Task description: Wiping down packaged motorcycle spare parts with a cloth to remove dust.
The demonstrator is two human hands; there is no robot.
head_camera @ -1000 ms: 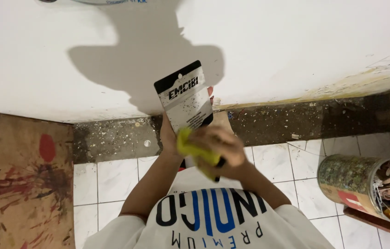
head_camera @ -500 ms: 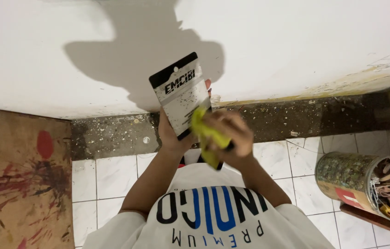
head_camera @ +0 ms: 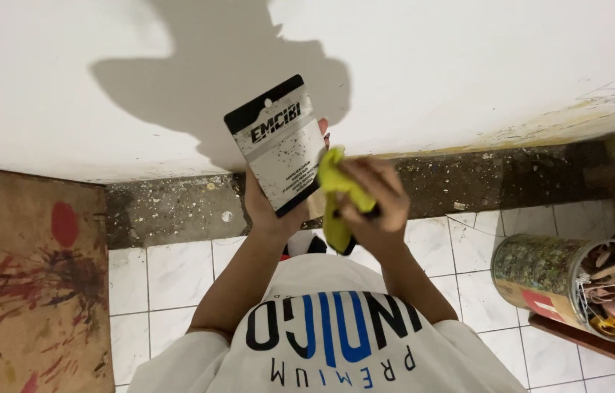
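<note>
Shirt (head_camera: 322,349): my white shirt with dark and blue print fills the lower middle, nearest the camera.
Left hand (head_camera: 267,207): closed in a grasp on the lower end of the card, fingers hidden behind it, thumb side toward my wrist.
Card (head_camera: 278,142): a flat packaging card, black band on top, pale speckled face, tilted with its top toward the left; it rises above my left hand and stands in front of the wall.
Right hand (head_camera: 373,200): clenched around the yellow tool, fingers curled over its middle.
Tool (head_camera: 336,200): a yellow-green handle just right of the card's lower edge, touching or nearly touching it; its lower end sticks out beneath my right fist, with a dark part there that I cannot make out.
Floor (head_camera: 176,276): white tiles below my arms, with a dark, paint-flecked strip along the foot of the wall.
Board (head_camera: 24,291): brown sheet with red smears, at the left edge, well apart from both hands.
Can (head_camera: 548,273): a spattered tin lying on its side at the right, stuffed with odds and ends.
Wall (head_camera: 467,65): white, farthest off, carrying my shadow behind the card.
</note>
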